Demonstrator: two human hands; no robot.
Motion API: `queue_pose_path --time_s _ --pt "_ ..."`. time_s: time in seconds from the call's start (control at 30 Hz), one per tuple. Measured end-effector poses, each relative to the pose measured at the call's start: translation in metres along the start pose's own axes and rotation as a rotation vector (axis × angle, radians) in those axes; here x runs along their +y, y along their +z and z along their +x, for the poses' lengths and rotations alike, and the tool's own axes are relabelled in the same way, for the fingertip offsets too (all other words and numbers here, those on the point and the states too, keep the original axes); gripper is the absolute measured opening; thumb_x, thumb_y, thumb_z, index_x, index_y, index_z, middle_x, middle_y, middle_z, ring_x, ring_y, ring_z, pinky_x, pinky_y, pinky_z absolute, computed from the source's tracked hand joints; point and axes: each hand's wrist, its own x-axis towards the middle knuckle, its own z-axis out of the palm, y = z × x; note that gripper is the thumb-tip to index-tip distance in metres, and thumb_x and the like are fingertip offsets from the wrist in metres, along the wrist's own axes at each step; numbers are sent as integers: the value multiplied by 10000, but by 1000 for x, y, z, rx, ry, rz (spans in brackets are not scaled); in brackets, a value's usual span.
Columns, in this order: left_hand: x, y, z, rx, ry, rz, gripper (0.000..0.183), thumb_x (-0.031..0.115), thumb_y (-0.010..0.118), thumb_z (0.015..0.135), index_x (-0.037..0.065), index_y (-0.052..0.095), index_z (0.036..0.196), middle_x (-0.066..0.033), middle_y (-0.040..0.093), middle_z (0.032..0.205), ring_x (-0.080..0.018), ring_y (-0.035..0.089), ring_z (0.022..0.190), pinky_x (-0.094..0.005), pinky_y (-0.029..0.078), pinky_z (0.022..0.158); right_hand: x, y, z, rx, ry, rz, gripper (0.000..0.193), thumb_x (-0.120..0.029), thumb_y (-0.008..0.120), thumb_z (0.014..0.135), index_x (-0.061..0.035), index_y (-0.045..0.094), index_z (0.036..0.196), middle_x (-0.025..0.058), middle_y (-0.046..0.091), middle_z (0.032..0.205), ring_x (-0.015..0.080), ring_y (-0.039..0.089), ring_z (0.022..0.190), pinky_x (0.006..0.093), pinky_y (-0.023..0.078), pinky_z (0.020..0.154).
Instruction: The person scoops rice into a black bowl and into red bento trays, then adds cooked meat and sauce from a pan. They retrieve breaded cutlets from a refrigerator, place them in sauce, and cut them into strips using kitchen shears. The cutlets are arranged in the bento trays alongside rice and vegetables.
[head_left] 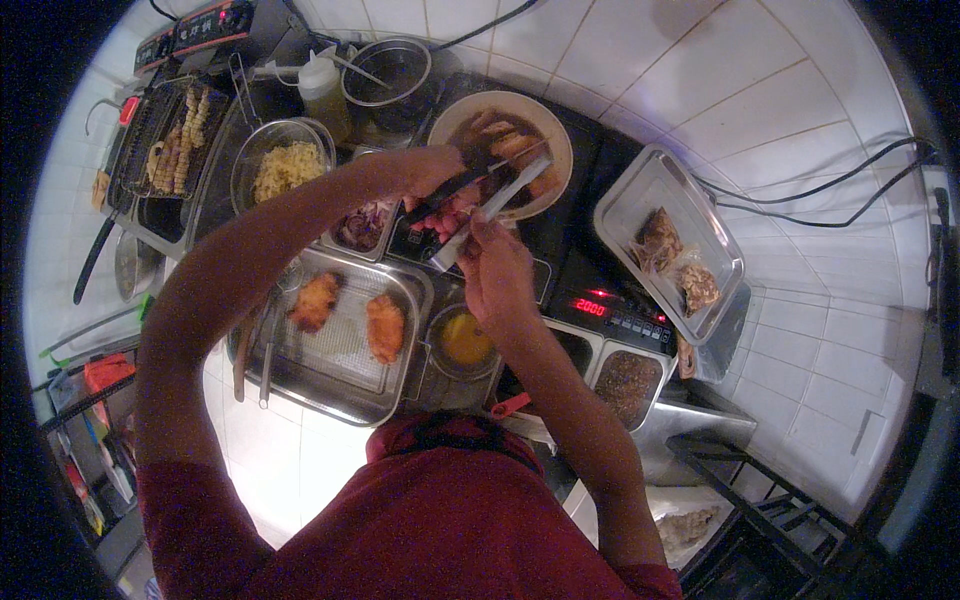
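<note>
Now, across the near rim of the pale bowl, silver tongs are pinched by the right hand, likely light, stiff, slick, best gripped mid-length, as a black-handled tool is clasped by the left hand.

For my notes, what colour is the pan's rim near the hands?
The pan's rim looks cream, best in head view.

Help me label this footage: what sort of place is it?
Probably a restaurant or takeaway kitchen, judging by the steel tray of fried food, the pan and the wire basket.
</note>
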Motion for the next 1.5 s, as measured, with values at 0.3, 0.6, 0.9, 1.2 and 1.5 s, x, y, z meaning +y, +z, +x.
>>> queue_pose_path --time_s 0.3,0.6,0.9,1.2,1.5 --pt "-15 -9 3 -141 190 76 266 276 641 805 11 659 781 -127 674 711 -186 634 509 -302 457 379 11 -10 4 76 8 44 156 -121 469 1000 -29 539 1105 92 637 938 212 641 827 326 510 715" --pt "-8 -11 -4 -92 155 20 430 388 442 1002 31 631 854 -95 628 682 -182 556 472 -306 434 398 9 -7 -12 79 15 9 255 -37 530 946 -115 481 1184 61 628 932 186 643 814 291 475 595" --pt "-18 -15 12 -107 360 164 371 344 496 948 22 621 812 -81 608 648 -160 551 461 -307 443 399 1 -6 -10 160 18 -94 130 -99 589 940 -110 561 1067 8 621 884 136 591 767 304 459 634" --pt "-27 -18 3 -133 301 125 232 224 609 841 14 606 743 -71 586 609 -133 570 487 -278 440 399 -3 -6 -18 192 59 -102 75 -123 602 953 -122 584 1026 -15 595 865 117 554 763 299 438 700" --pt "-14 -12 -20 -157 177 -55 332 327 574 874 13 603 771 -96 629 684 -180 619 531 -304 473 427 -2 -10 -17 132 28 -121 77 -132 569 976 -96 580 1044 -5 622 890 121 584 764 277 444 702"
